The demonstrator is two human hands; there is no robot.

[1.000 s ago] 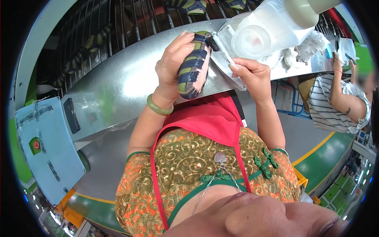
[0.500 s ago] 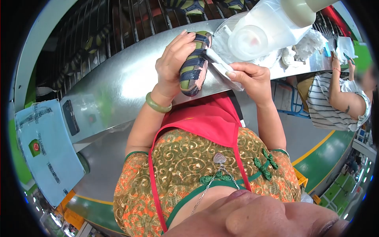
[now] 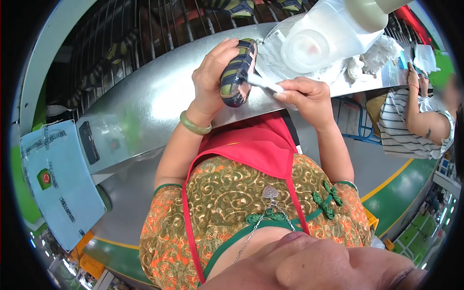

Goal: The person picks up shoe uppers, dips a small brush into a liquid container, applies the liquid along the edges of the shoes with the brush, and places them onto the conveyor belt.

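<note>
A sandal-like shoe (image 3: 236, 72) with navy and olive strips and a pinkish strip along its bottom edge is tilted on its side above the metal bench. My left hand (image 3: 215, 65) wraps round its far-left side, fingers over the top. Pinched in my right hand (image 3: 307, 96) is a slim white-handled brush (image 3: 265, 83). Its tip meets the shoe's pinkish edge; the bristles are too small to make out. A green bangle (image 3: 195, 124) circles my left wrist.
A large translucent bottle (image 3: 333, 34) stands on the metal bench (image 3: 140, 111), right of the shoe. White crumpled wadding (image 3: 382, 54) lies farther right. Behind runs a dark rack (image 3: 169, 24) carrying more striped shoes (image 3: 241, 7). A blue box (image 3: 63, 183) is at left; a co-worker (image 3: 411, 116) sits at right.
The brush tip has moved down along the shoe's edge, and its handle lies flatter. The shoe has turned slightly in my left hand, its lower end rising a little.
</note>
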